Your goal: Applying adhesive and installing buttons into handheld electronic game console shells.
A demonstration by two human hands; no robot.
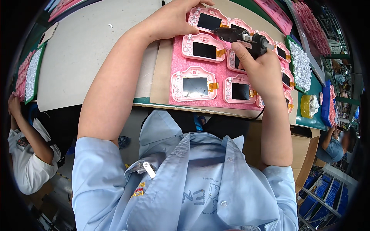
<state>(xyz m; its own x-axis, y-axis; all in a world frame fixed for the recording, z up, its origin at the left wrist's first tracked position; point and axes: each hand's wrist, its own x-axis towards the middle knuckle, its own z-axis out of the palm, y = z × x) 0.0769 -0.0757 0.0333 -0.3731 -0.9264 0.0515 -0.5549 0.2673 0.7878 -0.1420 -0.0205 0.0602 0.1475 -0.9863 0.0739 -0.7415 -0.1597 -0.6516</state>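
Note:
Pink plastic shells, several of them, lie in rows on a pink foam sheet (225, 103), each with a dark screen and an orange ribbon cable. My left hand (169, 21) grips the left end of the far-left shell (209, 20), thumb on its near edge and fingers at its far edge. In my right hand (266, 67) is a black hot glue gun (246, 40), a pale glue stick poking from its back. The gun's nozzle points left and sits over the near right part of that shell. My right hand partly hides the shells beneath it.
Right of the foam stands a green tray (300, 65) of small clear pieces, with a yellow roll (308, 106) and a blue bin (327, 104) nearby. A grey sheet (92, 50) covers the table's left. Other people sit at far left and far right.

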